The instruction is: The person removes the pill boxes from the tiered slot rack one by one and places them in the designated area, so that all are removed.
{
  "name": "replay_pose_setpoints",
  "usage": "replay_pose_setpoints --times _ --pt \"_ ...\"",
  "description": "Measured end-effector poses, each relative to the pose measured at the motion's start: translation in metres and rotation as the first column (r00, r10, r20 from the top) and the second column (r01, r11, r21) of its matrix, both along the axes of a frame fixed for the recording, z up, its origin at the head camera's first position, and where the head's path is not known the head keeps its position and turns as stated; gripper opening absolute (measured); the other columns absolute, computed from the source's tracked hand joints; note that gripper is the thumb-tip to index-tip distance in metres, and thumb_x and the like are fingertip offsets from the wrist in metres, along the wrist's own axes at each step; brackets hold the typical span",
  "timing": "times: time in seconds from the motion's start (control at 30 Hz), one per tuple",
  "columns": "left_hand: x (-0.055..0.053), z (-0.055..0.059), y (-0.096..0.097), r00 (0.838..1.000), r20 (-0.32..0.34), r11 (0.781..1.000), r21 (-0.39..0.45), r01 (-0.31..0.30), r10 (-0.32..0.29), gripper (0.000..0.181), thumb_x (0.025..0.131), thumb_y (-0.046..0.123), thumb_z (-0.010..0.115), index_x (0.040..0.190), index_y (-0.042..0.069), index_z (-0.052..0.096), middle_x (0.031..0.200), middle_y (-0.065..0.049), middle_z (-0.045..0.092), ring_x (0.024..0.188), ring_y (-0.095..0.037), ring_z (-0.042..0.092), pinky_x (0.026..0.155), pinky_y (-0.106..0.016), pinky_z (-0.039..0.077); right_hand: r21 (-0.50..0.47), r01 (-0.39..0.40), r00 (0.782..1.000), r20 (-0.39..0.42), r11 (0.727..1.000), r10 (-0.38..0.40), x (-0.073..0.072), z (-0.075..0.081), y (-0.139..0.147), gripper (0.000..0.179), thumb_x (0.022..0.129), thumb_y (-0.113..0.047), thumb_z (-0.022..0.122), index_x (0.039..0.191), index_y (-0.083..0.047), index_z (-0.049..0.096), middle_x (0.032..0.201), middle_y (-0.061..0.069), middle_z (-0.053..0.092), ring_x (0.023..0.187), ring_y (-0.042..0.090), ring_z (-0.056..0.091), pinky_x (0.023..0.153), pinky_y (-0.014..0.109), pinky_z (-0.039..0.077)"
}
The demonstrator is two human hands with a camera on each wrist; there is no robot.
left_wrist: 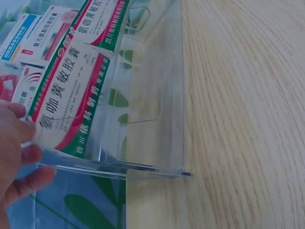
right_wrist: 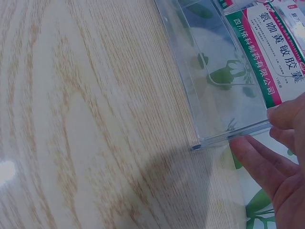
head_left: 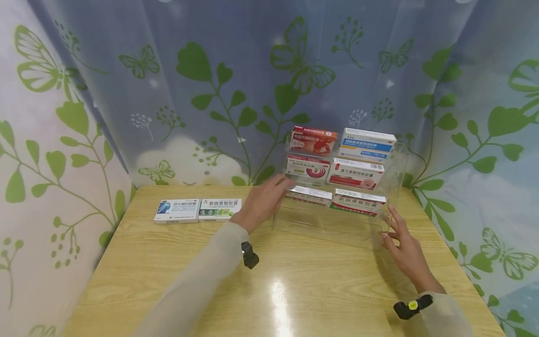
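Plastic rack (head_left: 324, 225) — wrist views partial

passing room lies over the table (head_left: 328, 285) between both sleeves (head_left: 195, 276), the transparent rack (head_left: 328, 225) blocking beyond.

氨咖黄敏胶囊 can be read on bottom-left box (left_wrist: 71, 95) and bottom-right box (right_wrist: 267, 55), each also marked 四川依科制药有限公司 in the wrist views. Same title seen on ring-printed box (head_left: 304, 169) and flat green-striped carton (head_left: 218, 208). 复方氨酚烷胺胶囊 borne by red-and-white box (head_left: 355, 174); 布洛芬缓释胶囊 by red box (head_left: 313, 142). On flat blue-and-white carton (head_left: 177, 210) and blue-topped box (head_left: 366, 144), only final 胶囊 made out with confidence.
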State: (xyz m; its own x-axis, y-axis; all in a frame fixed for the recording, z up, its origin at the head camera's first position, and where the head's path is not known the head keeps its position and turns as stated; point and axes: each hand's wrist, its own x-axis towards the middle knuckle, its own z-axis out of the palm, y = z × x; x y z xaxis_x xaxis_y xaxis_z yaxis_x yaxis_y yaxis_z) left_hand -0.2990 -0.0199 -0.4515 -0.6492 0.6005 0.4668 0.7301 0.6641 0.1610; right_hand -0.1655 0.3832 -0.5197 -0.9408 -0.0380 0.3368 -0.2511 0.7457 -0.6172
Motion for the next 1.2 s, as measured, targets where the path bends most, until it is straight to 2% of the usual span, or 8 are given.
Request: replay_pose_setpoints --times 0.1,0.23,0.4,0.57,0.67,0.8,0.97,1.2 --pt "-0.003 0.004 -0.003 0.998 -0.030 0.994 0.091 0.057 -0.055 0.036 0.109 0.007 0.065 0.144 0.015 0.067 0.137 -0.005 0.070 0.120 -0.022 0.069 0.084 -0.028 0.062 -0.002 0.001 1.000 0.003 1.000 -0.001 0.000 0.000 -0.001 0.085 0.109 0.000 0.063 0.176 -0.023 0.017 0.157 0.033 0.055 0.103 -0.026 0.051 0.073 0.007 0.055" --pt "-0.003 0.016 -0.009 0.992 -0.039 0.965 0.234 0.122 -0.116 0.030 0.110 0.006 0.064 0.138 0.010 0.071 0.136 -0.007 0.071 0.125 -0.025 0.064 0.110 -0.035 0.056 -0.006 0.006 1.000 0.004 1.000 -0.006 0.000 0.000 -0.002 0.085 0.109 -0.001 0.063 0.176 -0.024 0.017 0.157 0.033 0.055 0.103 -0.027 0.050 0.073 0.007 0.055" --pt "0.002 0.036 -0.025 0.989 0.020 0.918 0.377 0.127 -0.145 0.028 0.112 0.007 0.061 0.138 0.007 0.072 0.136 -0.010 0.070 0.126 -0.027 0.065 0.108 -0.039 0.057 -0.006 0.001 1.000 -0.008 1.000 -0.001 0.002 0.000 -0.001 0.086 0.108 0.001 0.063 0.176 -0.024 0.017 0.157 0.032 0.055 0.103 -0.026 0.052 0.072 0.005 0.055" --pt "0.005 0.043 -0.060 0.989 0.094 0.905 0.419 0.065 -0.114 0.028 0.112 0.010 0.061 0.138 0.008 0.072 0.137 -0.011 0.067 0.119 -0.026 0.069 0.098 -0.037 0.063 -0.005 -0.002 1.000 -0.012 1.000 0.002 0.001 0.000 0.000 0.085 0.108 0.001 0.063 0.176 -0.023 0.018 0.157 0.033 0.055 0.103 -0.026 0.052 0.072 0.005 0.055" --pt "0.004 0.038 -0.091 0.983 0.168 0.903 0.430 -0.002 -0.078 0.029 0.112 0.010 0.062 0.138 0.008 0.072 0.137 -0.011 0.067 0.121 -0.027 0.069 0.099 -0.039 0.065 -0.002 -0.004 1.000 -0.014 1.000 0.004 0.001 0.000 -0.002 0.085 0.108 0.001 0.063 0.176 -0.023 0.018 0.156 0.033 0.055 0.103 -0.026 0.052 0.072 0.005 0.054" --pt "0.004 0.026 -0.134 0.964 0.267 0.903 0.417 -0.101 -0.015 0.029 0.113 0.012 0.061 0.140 0.008 0.071 0.141 -0.011 0.066 0.130 -0.031 0.065 0.099 -0.048 0.065 0.001 -0.004 1.000 -0.016 1.000 0.004 0.001 0.001 -0.002 0.085 0.108 0.001 0.063 0.176 -0.023 0.018 0.156 0.034 0.055 0.103 -0.026 0.052 0.072 0.004 0.054" --pt "0.007 0.009 -0.181 0.943 0.328 0.910 0.373 -0.181 0.054 0.030 0.114 0.013 0.059 0.141 0.006 0.070 0.144 -0.016 0.065 0.131 -0.035 0.064 0.099 -0.054 0.064 0.000 -0.003 1.000 -0.014 1.000 0.003 0.001 0.001 -0.001 0.085 0.108 0.000 0.063 0.176 -0.023 0.018 0.156 0.035 0.055 0.104 -0.027 0.050 0.072 0.003 0.053" --pt "0.018 -0.011 -0.238 0.897 0.418 0.924 0.266 -0.275 0.146 0.032 0.116 0.016 0.055 0.144 0.007 0.068 0.144 -0.019 0.065 0.124 -0.036 0.064 0.098 -0.062 0.061 0.015 0.003 1.000 -0.013 1.000 -0.003 0.001 0.000 -0.001 0.085 0.108 0.000 0.064 0.176 -0.022 0.018 0.156 0.035 0.055 0.104 -0.027 0.049 0.071 0.005 0.054"
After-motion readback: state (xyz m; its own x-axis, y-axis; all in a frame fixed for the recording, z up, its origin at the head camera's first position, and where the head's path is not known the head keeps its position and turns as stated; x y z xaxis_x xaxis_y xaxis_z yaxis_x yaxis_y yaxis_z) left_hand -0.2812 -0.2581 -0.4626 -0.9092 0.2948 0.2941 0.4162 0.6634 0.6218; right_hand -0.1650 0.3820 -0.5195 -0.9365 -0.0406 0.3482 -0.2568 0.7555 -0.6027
